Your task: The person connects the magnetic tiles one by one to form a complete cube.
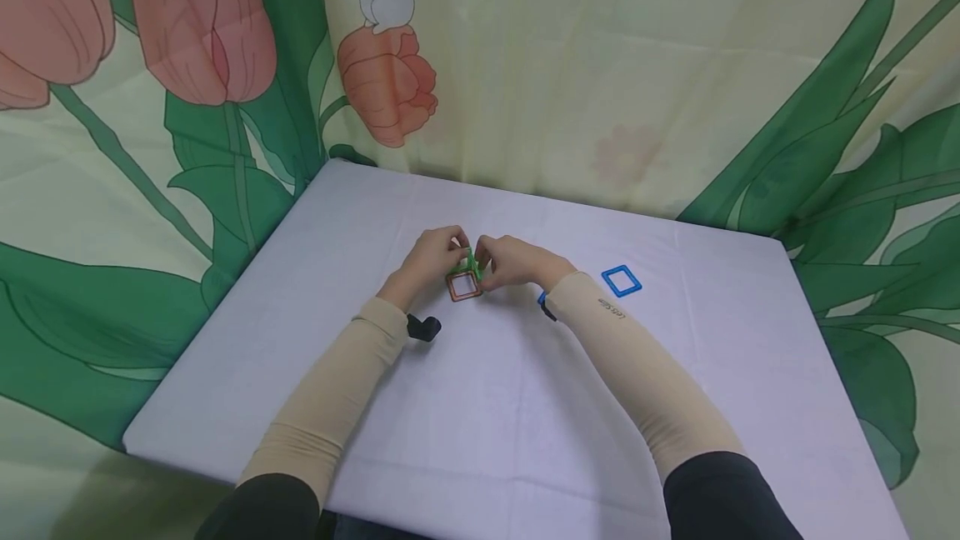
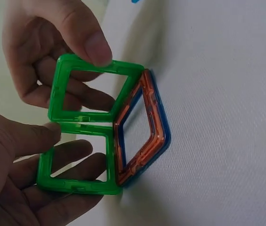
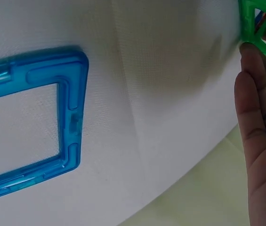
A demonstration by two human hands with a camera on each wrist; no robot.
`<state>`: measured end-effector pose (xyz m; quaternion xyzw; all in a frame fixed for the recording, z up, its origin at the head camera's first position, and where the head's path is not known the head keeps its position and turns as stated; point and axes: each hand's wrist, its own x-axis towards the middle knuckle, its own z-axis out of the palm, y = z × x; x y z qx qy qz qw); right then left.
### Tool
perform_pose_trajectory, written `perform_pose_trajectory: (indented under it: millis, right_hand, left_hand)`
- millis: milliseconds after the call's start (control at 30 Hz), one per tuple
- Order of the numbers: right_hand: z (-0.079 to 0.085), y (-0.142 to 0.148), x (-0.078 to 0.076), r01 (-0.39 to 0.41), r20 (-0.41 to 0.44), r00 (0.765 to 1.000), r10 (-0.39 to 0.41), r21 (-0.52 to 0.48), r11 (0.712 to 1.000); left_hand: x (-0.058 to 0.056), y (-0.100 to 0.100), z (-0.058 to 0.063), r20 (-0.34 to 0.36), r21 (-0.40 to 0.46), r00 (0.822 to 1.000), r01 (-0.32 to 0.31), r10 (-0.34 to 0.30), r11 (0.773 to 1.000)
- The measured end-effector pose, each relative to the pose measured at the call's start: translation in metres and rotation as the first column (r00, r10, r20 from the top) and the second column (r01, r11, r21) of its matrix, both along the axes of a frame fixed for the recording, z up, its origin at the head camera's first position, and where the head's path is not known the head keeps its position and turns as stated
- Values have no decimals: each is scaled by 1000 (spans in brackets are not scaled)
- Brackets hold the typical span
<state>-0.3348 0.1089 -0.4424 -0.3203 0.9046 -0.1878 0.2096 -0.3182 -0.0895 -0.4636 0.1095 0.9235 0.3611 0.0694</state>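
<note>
Two green square magnetic tiles stand edge to edge at an angle against an orange square magnetic tile (image 2: 159,128). A blue tile (image 2: 167,134) lies flat against the orange one's underside. With thumb in front and fingers behind, my left hand (image 1: 435,257) pinches the lower green tile (image 2: 76,186) in the left wrist view. My right hand (image 1: 517,260) holds the upper green tile (image 2: 125,67), its thumb on the outer edge. Both hands meet close over the table, around the small structure. In the right wrist view, my right fingers (image 3: 250,101) reach the green tile's edge.
A blue square tile (image 1: 631,291) lies on the white-covered table (image 1: 465,423), right of my right forearm. Another blue piece (image 1: 542,298) shows partly beneath my right wrist. A printed floral curtain (image 1: 525,65) hangs behind the table's far edge.
</note>
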Motion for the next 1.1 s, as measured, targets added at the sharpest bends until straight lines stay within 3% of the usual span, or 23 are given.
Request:
perform_pose_trajectory:
  millis: [333,567,1100]
  right_hand:
    - [-2,6,2,17,79,997,-7,-125,992]
    - [0,7,3,11,88,996,-4,-84,996]
    - [0,10,0,-10,76,997,12,-25,1000]
  left_hand:
    - [1,3,4,73,12,997,13,-14,1000]
    - [2,3,3,110,20,994,18,-20,1000]
    - [4,2,0,112,45,993,21,-26,999]
